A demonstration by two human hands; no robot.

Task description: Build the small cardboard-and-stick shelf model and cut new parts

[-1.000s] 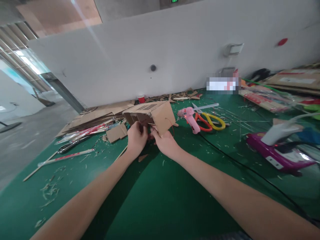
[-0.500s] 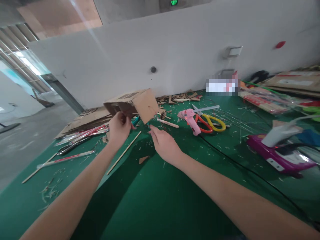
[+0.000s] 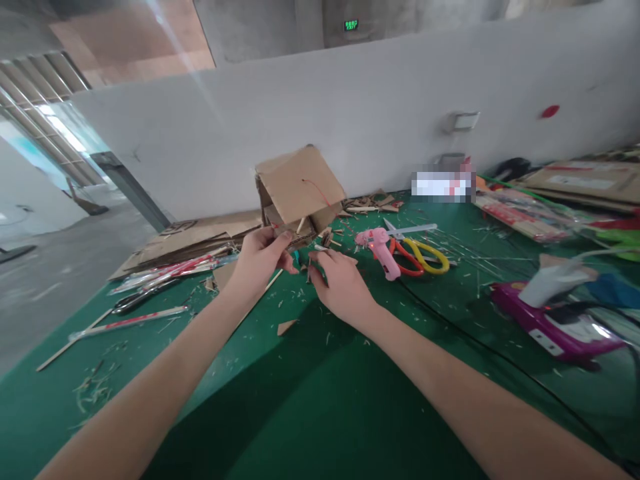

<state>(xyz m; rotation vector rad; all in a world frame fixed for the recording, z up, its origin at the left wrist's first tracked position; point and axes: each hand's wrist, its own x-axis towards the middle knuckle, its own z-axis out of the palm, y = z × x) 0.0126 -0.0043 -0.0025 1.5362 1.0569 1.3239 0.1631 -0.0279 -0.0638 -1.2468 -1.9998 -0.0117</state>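
A brown cardboard box (image 3: 300,183) is tilted above the green table, with a thin red wire on its outer face. My left hand (image 3: 263,263) has its fingers closed on the box's lower near edge. Just right of it, my right hand (image 3: 340,277) is pinched below the box, close to a small thin piece that is too blurred to name. A wooden stick (image 3: 273,281) lies on the table, partly behind my left hand. Between and below the hands is a small cardboard scrap (image 3: 287,327).
To the right lie a pink glue gun (image 3: 384,252) and scissors (image 3: 425,257) with orange and yellow handles. A purple power strip (image 3: 555,333) sits farther right. Flattened cardboard (image 3: 210,233) and wrapped sticks (image 3: 133,320) lie left. Cardboard scraps (image 3: 375,201) line the wall.
The box has moved right and turned, so its wired face shows more. My left hand has moved right with it. The right hand has shifted slightly right, and the view has tilted up.
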